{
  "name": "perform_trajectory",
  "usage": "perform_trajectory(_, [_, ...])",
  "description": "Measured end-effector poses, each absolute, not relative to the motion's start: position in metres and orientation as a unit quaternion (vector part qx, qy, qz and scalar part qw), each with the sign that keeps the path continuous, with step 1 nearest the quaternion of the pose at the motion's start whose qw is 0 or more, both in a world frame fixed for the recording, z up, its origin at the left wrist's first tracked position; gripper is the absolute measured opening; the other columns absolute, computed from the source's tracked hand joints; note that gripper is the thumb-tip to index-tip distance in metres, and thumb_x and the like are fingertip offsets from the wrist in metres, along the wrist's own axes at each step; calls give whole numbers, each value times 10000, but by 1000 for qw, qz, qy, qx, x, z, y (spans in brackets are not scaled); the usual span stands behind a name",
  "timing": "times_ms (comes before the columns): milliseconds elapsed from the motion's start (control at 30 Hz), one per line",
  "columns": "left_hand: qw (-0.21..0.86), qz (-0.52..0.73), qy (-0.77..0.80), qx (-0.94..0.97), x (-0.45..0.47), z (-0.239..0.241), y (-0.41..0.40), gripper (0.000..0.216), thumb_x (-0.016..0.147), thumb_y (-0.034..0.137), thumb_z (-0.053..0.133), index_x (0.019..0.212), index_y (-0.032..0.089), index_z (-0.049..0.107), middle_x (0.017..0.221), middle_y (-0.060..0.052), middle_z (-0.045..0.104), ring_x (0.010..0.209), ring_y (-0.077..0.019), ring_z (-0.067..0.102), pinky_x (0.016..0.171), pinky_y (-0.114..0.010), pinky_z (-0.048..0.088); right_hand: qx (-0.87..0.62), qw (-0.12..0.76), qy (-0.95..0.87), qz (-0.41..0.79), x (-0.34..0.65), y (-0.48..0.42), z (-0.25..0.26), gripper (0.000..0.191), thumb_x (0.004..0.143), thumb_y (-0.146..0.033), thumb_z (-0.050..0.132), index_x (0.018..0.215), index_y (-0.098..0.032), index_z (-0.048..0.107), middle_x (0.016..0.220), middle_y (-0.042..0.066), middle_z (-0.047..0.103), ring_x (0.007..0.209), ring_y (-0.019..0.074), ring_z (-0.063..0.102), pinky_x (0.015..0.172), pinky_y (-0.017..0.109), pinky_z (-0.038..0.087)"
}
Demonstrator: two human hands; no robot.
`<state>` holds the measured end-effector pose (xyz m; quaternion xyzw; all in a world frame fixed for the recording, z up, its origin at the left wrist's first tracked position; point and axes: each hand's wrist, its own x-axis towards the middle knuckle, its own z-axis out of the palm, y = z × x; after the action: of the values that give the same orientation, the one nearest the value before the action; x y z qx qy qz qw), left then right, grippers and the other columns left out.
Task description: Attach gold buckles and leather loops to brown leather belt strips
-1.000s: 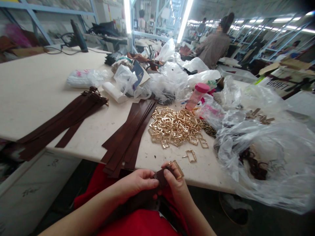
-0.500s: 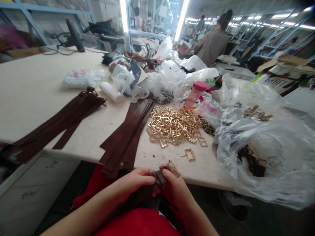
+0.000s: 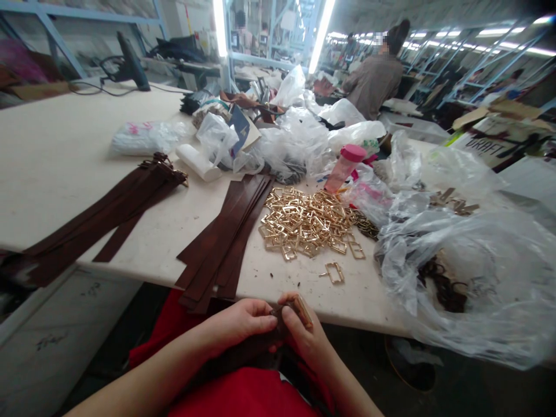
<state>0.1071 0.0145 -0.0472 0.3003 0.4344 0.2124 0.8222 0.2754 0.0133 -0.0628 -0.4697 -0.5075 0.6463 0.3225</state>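
Note:
Just off the table's front edge, above my lap, both hands hold one dark brown leather belt strap (image 3: pixel 243 351). My left hand (image 3: pixel 247 321) pinches the strap between thumb and fingers. Closed around its end is my right hand (image 3: pixel 302 330), with a gold buckle (image 3: pixel 303 311) at that end, turned nearly edge-on. My fingers cover much of the strap's end. A single loose buckle (image 3: pixel 334 273) lies on the table beyond my right hand. Behind it is a heap of gold buckles (image 3: pixel 308 220). Left of the heap, a stack of brown straps (image 3: pixel 230 231) overhangs the edge.
Straps with buckles (image 3: pixel 113 214) lie farther left on the white table (image 3: pixel 56 156). A pink-lidded bottle (image 3: pixel 343 168) leans behind the heap. Plastic bags fill the back, and a large clear bag (image 3: pixel 490 278) hangs over the right edge. A person (image 3: pixel 376 75) sits farther off.
My right hand has tilted the strap's end, so the buckle now shows edge-on instead of flat. My fingers have closed further over the strap. A small dark bit now shows on the table.

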Motion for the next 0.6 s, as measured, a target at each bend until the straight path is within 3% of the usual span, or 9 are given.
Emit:
perform_trajectory(100, [814, 144, 447, 343, 103, -38, 14, 359, 703, 493, 601, 746, 137, 582, 606, -10, 642, 520, -126, 577, 537, -232, 435, -485, 339, -493, 637, 276, 13, -61, 360, 875, -483, 315, 926, -189, 518, 696, -8, 489, 624, 127, 481, 558, 230, 409])
perform_trajectory(200, [801, 119, 450, 377, 103, -31, 14, 379, 749, 516, 524, 714, 142, 572, 583, -2, 619, 483, -113, 550, 524, -233, 434, -499, 342, -535, 589, 273, 13, -62, 338, 882, -459, 318, 918, -189, 517, 700, -6, 503, 638, 129, 488, 580, 234, 403])
perform_trajectory(433, [768, 143, 463, 418, 105, -31, 11, 242, 779, 377, 488, 708, 155, 554, 569, 21, 582, 470, -99, 515, 512, -222, 425, -458, 277, -662, 524, 266, 11, -64, 310, 886, -412, 320, 923, -194, 538, 742, 17, 566, 689, 146, 536, 648, 247, 418])
perform_trajectory(533, [771, 100, 468, 420, 87, -22, 9, 129, 707, 271, 558, 792, 173, 559, 548, 47, 566, 435, -90, 491, 473, -203, 398, -478, 311, -598, 564, 265, 18, -62, 371, 841, -502, 377, 919, -200, 578, 793, 39, 600, 736, 173, 563, 649, 256, 453])
perform_trajectory(600, [744, 80, 502, 434, 64, -9, 8, 244, 667, 249, 603, 900, 191, 564, 599, 53, 586, 461, -92, 503, 477, -199, 397, -511, 340, -511, 602, 263, 29, -62, 425, 819, -545, 392, 1004, -207, 572, 769, 38, 601, 670, 173, 561, 587, 263, 462])
